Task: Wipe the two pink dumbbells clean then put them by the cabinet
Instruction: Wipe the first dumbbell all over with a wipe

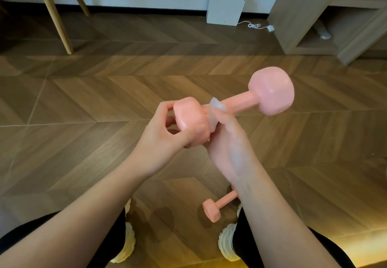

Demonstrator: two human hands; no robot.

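While the person's two pale shoes [227, 244] stand apart on the wooden floor [83, 100] at the bottom of the view, a second pink dumbbell [211, 210] lies on the boards between them, nearer the right foot. Its one visible head points toward the person, and its far end is hidden behind the right forearm.

Above it, both bare arms reach forward and meet at the first pink dumbbell [270, 91], which is held in the air, well off the floor. The left hand [161, 138] grips the nearer head, with the fingers curled round its far side and the thumb laid across its lower edge. The right hand [228, 142] is blurred. Its fingers pinch a crumpled white wipe [216, 107] against the handle, just where the handle joins that nearer head. From there the handle slants up and to the right, ending in the free head.

Farther off, slanted wooden furniture legs [56, 16] stand at the upper left. A white box [225, 6] leans at the wall, with a white cord [254, 25] trailing on the floor beside it. The open-shelved cabinet [303, 16] stands at the upper right, well apart from both dumbbells.
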